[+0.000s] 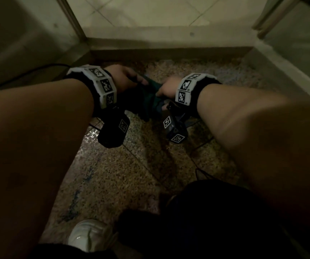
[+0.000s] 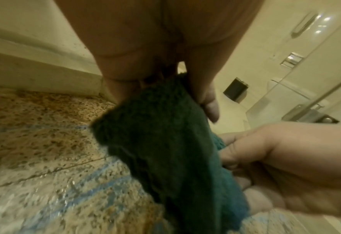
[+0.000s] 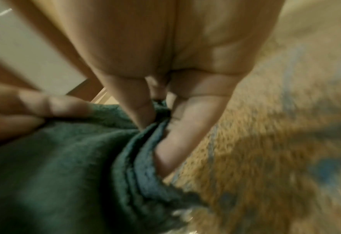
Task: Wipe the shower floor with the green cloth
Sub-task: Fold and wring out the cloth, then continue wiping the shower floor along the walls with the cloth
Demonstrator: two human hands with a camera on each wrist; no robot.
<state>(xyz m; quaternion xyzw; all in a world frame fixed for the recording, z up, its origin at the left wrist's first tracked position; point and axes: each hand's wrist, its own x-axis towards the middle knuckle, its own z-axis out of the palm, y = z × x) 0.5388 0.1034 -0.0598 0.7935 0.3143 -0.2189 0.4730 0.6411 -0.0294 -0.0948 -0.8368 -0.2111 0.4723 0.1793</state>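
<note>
A dark green cloth [image 1: 146,96] hangs between my two hands above the speckled shower floor [image 1: 122,174]. My left hand [image 1: 130,76] pinches one upper edge of it. My right hand [image 1: 164,88] pinches the other side. In the left wrist view the green cloth [image 2: 165,142] droops from my left fingers [image 2: 209,104], with my right hand [image 2: 275,166] gripping its edge. In the right wrist view my right fingers [image 3: 165,150] are tucked into a fold of the green cloth [image 3: 65,166]. The floor [image 2: 45,150] looks wet, with blue streaks.
A raised kerb [image 1: 169,51] bounds the shower floor at the far side, and a ledge [image 1: 290,77] runs along the right. A glass panel frame [image 1: 72,19] stands at the far left. My white shoe [image 1: 88,234] and dark trouser leg [image 1: 206,221] are near.
</note>
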